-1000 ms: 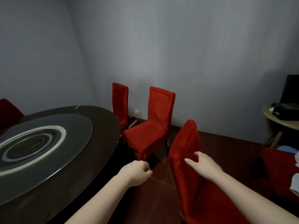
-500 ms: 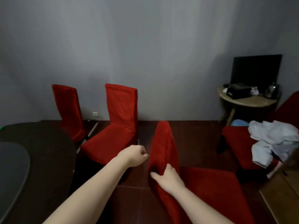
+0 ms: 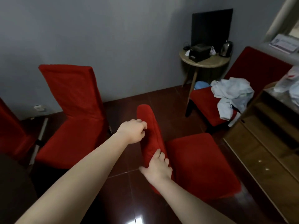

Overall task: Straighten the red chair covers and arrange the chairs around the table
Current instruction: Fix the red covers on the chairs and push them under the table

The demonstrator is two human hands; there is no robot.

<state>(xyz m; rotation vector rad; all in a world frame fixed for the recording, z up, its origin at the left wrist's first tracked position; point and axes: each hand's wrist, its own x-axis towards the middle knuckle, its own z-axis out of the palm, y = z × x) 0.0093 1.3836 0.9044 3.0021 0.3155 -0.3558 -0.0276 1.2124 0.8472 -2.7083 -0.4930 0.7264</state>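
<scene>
My right hand (image 3: 159, 167) clasps the red chair cover (image 3: 148, 118) low down, likely to tug it straight; my left hand (image 3: 134, 131) curls against it higher up, grip not discernible.

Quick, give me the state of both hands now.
Left hand: pinches the chair cover near its top.
Right hand: grips the same cover lower down.

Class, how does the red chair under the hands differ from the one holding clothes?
The near chair has a bare seat; the far chair carries pale clothes. The left hand and right hand hold the near chair's back; no hand touches the far chair. Both wear red covers.
</scene>
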